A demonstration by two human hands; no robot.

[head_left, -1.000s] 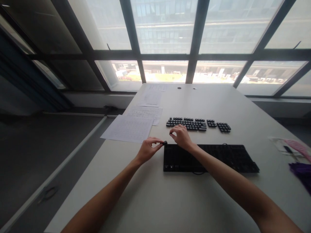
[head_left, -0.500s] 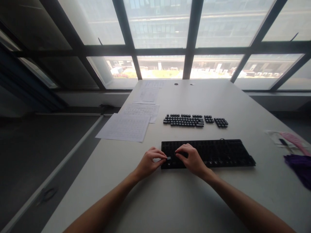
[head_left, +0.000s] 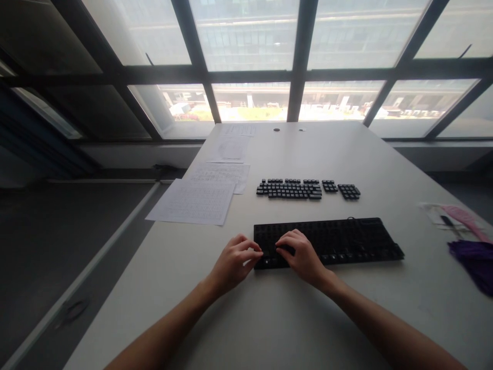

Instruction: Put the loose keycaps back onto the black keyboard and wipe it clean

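A black keyboard [head_left: 346, 239] lies on the white table in front of me, its key area dark and apparently without most of its caps. At its left end, my left hand [head_left: 235, 261] has thumb and fingertips pinched together on a small dark keycap [head_left: 265, 253], low over the lower rows. My right hand [head_left: 301, 255] is over the left part of the keyboard, a short way from the left. Its thumb and forefinger are closed at the tips, and whatever is between them is too dark to name. Behind the keyboard, loose black keycaps [head_left: 295, 190] are laid out in keyboard order.
Printed paper sheets [head_left: 192, 200] overlap along the table's left edge. At the right lie a pink item [head_left: 464, 220], a dark-handled tool [head_left: 449, 223] and a purple cloth [head_left: 472, 262]. Two small round fittings are near the far edge, below the windows.
The keycap at my left fingertips showed a bright face before and now looks dark and flatter. Both hands have barely moved. The whole view has shifted slightly.
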